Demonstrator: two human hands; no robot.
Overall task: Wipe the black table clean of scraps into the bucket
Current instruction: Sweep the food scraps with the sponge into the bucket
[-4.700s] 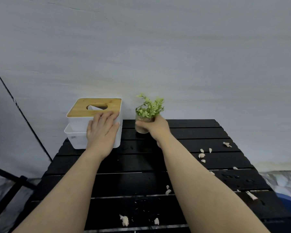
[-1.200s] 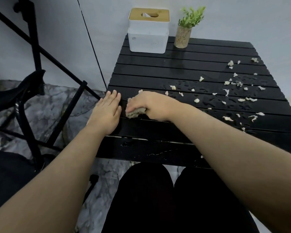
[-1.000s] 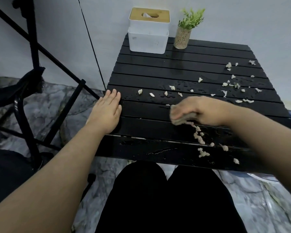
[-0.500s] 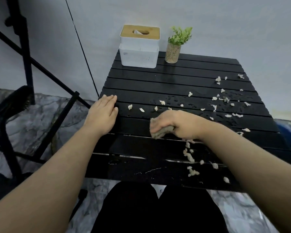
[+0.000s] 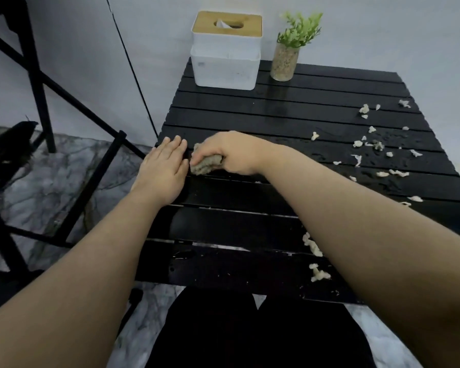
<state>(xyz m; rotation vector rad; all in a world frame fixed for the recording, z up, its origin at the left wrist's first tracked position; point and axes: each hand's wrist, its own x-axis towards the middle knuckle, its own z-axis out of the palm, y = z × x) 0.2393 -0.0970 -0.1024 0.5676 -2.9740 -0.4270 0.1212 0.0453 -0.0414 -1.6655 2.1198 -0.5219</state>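
Note:
The black slatted table [image 5: 290, 120] carries pale scraps [image 5: 377, 147] scattered over its right side, and a small heap of scraps [image 5: 315, 257] lies near the front edge beside my right forearm. My right hand [image 5: 231, 152] is closed around a grey-brown cloth [image 5: 205, 164] pressed on the table near the left edge. My left hand [image 5: 162, 171] lies flat with fingers together on the table's left edge, almost touching the cloth. The bucket is out of view, apart from a sliver of blue at the right edge.
A white tissue box [image 5: 225, 53] with a wooden lid and a small potted plant [image 5: 287, 53] stand at the table's far edge against the wall. A black metal stand [image 5: 37, 83] rises on the marble floor to the left. My dark-clad legs [image 5: 250, 333] are under the front edge.
My right hand has slid the cloth leftward from the table's middle to beside my left hand. The loose scraps along the near-left slat are out of sight. My left hand stayed put.

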